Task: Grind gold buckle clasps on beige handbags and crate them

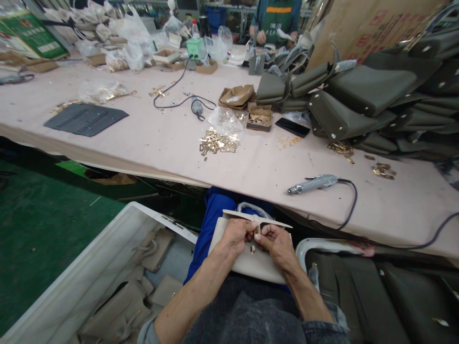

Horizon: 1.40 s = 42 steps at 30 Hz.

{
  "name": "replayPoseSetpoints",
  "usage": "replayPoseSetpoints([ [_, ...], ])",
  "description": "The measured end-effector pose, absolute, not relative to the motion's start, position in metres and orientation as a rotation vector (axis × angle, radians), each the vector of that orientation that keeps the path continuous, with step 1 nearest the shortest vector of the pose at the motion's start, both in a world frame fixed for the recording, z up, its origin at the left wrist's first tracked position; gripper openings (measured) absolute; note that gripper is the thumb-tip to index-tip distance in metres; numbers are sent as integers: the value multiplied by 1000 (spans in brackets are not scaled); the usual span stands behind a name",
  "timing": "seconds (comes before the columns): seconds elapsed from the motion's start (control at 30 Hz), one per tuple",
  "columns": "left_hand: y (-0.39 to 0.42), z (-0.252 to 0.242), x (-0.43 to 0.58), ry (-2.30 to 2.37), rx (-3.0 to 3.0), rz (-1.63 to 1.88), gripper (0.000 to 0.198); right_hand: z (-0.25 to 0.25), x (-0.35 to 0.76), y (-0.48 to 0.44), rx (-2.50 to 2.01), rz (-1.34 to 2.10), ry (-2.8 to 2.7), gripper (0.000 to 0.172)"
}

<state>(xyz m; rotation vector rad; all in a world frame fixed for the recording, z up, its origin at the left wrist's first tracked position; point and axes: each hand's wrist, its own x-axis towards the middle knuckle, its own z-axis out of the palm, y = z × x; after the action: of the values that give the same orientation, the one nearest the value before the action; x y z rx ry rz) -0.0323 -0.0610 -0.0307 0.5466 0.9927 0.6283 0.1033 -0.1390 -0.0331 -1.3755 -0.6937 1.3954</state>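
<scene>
A beige handbag (251,265) lies across my lap, its flap (267,220) lifted towards the table. My left hand (236,235) is closed, its thumb and fingers pinched at the middle of the flap. From the other side my right hand (278,243) pinches the same spot. A small gold-coloured metal fitting (257,229) shows between the fingertips, partly hidden by them. Just below, a small metal lock piece (253,249) sits on the bag's front. A plastic-wrapped handle (254,208) rises behind the flap.
An electric screwdriver (313,183) lies on the table, its cable trailing right. Loose gold fittings (217,142), a box of small parts (259,119) and a phone (292,127) lie beyond. Dark handbags (369,88) are piled right. Bins with beige bags (118,306) and dark bags (412,296) flank me.
</scene>
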Motion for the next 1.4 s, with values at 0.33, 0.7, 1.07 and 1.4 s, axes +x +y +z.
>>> replayPoseSetpoints([
  [0.33,-60,-26,-32,994,558,622,20,-30,104,-137,-1341,1425,-678,42],
  [0.7,-57,-30,-32,979,506,593,19,-32,101,-138,-1382,1391,-667,44],
  [1.07,-52,-27,-34,913,433,489,25,-28,100,-137,-1391,1386,-686,41],
  [1.4,-57,-19,-34,953,591,606,30,-28,99,-138,-1461,1319,-673,48],
])
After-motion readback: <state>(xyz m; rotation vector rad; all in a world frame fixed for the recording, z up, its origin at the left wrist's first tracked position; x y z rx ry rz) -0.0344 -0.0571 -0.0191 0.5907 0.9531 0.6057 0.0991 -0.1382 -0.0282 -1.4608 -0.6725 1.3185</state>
